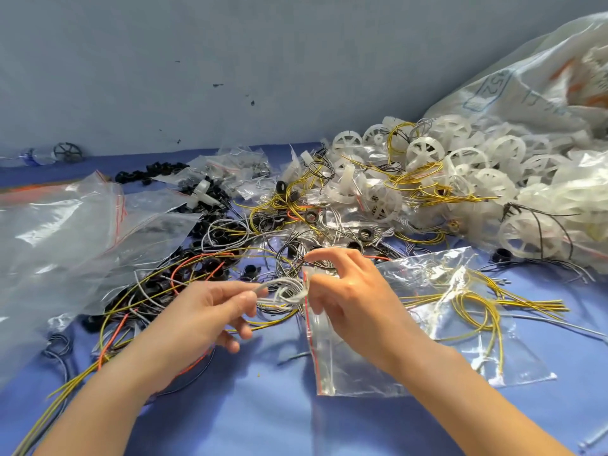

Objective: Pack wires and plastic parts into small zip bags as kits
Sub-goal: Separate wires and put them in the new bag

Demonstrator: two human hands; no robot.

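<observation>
My left hand (210, 311) pinches a coil of grey-white wire (283, 291) between thumb and fingers. My right hand (348, 291) grips the red-striped mouth of a small clear zip bag (342, 363), which hangs down to the blue table. The coil sits right at the bag's mouth between both hands; I cannot tell how far it is inside. A packed zip bag with yellow wires (467, 311) lies just right of my right hand. Loose yellow, orange and black wires (184, 268) and black rings (365, 233) are spread behind the hands.
A heap of white plastic wheels (460, 179) spills from a large sack (526, 83) at the right. Large clear bags (65, 225) cover the left. Small filled zip bags (237, 162) lie at the back by the grey wall. The blue table (263, 406) shows in front.
</observation>
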